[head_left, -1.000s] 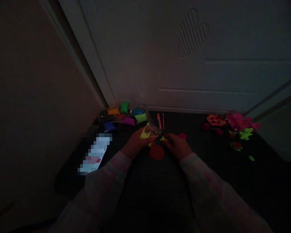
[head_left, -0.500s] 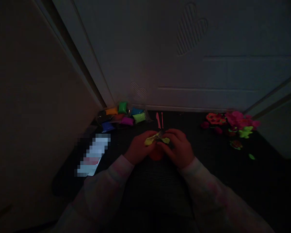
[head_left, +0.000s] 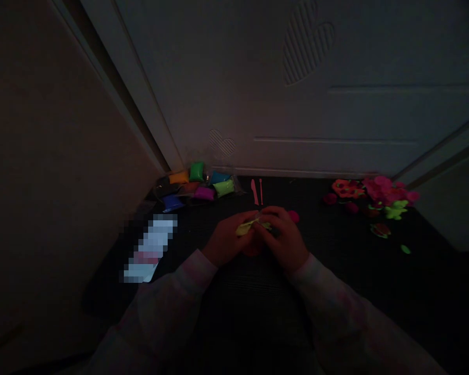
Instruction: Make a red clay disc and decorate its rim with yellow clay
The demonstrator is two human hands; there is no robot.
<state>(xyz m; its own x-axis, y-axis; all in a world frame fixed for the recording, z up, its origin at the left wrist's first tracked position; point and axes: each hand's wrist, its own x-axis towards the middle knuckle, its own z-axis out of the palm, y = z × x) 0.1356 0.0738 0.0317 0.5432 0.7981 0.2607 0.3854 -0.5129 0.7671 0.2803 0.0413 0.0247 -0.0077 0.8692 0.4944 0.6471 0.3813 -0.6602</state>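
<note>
In the dim middle of the head view, my left hand (head_left: 227, 238) is closed on the left side of a small crumpled packet of yellow clay (head_left: 245, 227). My right hand (head_left: 285, 240) pinches the packet's other side, its fingers curled over a clear, shiny bit of wrapper. Part of the packet is hidden by the fingers. Beneath both hands lies an orange-red piece (head_left: 251, 251), mostly covered. A round pink piece (head_left: 293, 216) shows just beyond my right knuckles.
Bagged clay packets (head_left: 204, 194) in several colours lie at the back left, with a lit phone (head_left: 152, 250) nearer me. A pink plastic knife (head_left: 254, 192) and thin pink stick (head_left: 261, 191) lie ahead. Pink clay flowers (head_left: 386, 191) and a green figure (head_left: 396, 210) sit at right, before a white door (head_left: 226, 94).
My fingers have drawn slightly closer together around the yellow packet, and less of its yellow shows. The round pink piece beyond my right hand has come into fuller sight.
</note>
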